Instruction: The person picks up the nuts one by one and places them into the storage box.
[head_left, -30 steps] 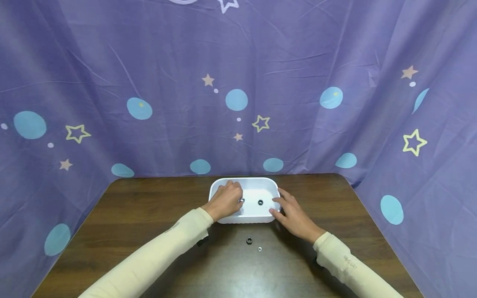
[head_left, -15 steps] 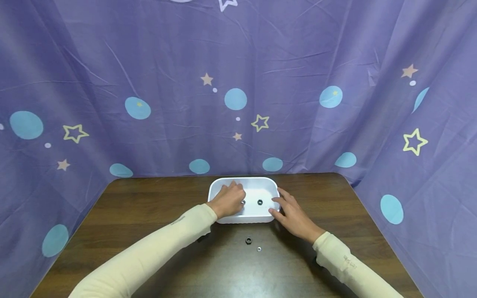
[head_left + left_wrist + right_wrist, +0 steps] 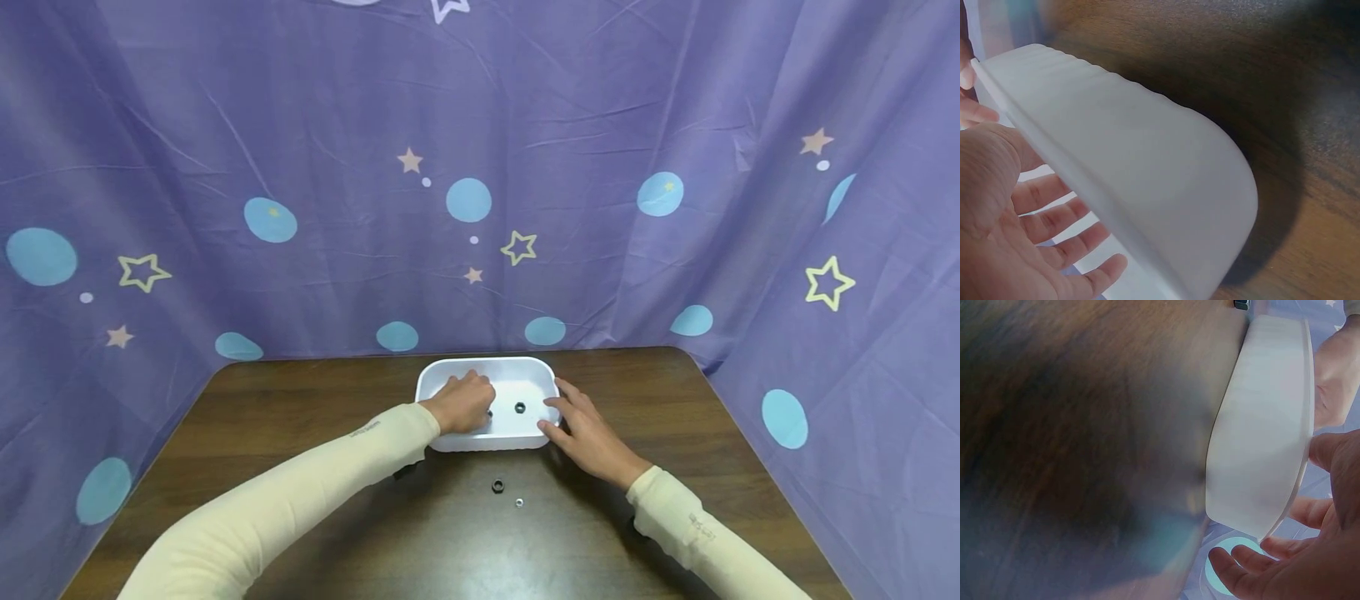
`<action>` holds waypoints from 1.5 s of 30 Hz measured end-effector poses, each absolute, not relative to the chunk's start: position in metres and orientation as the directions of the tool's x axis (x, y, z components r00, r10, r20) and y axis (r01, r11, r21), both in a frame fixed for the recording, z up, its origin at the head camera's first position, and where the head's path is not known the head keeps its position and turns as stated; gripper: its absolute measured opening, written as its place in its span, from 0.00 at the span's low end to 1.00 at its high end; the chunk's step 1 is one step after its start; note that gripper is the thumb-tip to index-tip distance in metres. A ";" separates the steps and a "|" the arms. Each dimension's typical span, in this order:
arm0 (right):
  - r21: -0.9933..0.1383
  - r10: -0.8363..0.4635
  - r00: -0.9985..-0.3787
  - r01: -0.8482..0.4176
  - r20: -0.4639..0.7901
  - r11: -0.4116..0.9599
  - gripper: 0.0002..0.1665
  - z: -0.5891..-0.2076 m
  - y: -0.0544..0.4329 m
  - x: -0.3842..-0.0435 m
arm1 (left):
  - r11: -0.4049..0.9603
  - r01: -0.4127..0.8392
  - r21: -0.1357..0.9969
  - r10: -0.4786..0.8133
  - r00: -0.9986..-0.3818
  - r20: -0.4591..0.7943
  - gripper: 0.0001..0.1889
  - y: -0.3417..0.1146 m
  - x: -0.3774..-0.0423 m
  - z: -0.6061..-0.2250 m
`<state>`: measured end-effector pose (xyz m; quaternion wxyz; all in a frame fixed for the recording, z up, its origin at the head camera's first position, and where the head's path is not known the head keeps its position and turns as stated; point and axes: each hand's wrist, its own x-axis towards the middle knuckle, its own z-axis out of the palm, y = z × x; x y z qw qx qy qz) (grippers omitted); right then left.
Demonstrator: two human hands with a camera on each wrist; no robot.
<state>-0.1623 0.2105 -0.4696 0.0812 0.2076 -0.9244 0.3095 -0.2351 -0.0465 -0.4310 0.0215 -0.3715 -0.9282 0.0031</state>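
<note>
A white oblong tray (image 3: 487,444) stands at the back of the table. My left hand (image 3: 461,403) reaches into its left half. At those fingers a nut (image 3: 490,414) shows partly, apparently pinched; fingertips and thumb tip are hidden in the head view. In the left wrist view the fingers lie behind the tray's rim. A dark nut (image 3: 520,407) lies on the tray floor. My right hand (image 3: 588,433) rests on the tray's right end with spread, relaxed fingers, some over the rim. In front of the tray lie a black nut (image 3: 498,486) and a small silver nut (image 3: 519,502).
The brown wooden table (image 3: 300,392) has rounded back corners. A purple curtain (image 3: 337,275) with stars and dots hangs behind it and along both sides.
The left hand has moved slightly right and nearer inside the tray, and the nut at its fingers has shifted with it. The right hand and the loose nuts stay in place.
</note>
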 end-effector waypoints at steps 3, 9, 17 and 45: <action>-0.547 -0.336 -0.903 -0.429 0.267 0.719 0.30 -0.469 0.209 -0.162 | 0.720 0.693 -0.041 0.694 -0.719 0.022 0.14 -0.043 -0.234 -0.431; -0.544 -0.338 -0.903 -0.429 0.264 0.721 0.30 -0.470 0.207 -0.162 | 0.710 0.704 -0.035 0.704 -0.710 -0.001 0.09 -0.037 -0.235 -0.433; -0.541 -0.338 -0.903 -0.430 0.265 0.723 0.30 -0.470 0.206 -0.163 | 0.700 0.713 -0.052 0.715 -0.698 0.045 0.09 -0.039 -0.244 -0.453; -0.549 -0.319 -0.902 -0.430 0.290 0.717 0.29 -0.473 0.209 -0.162 | 0.703 0.671 0.233 0.632 -0.741 0.228 0.13 -0.061 -0.226 -0.431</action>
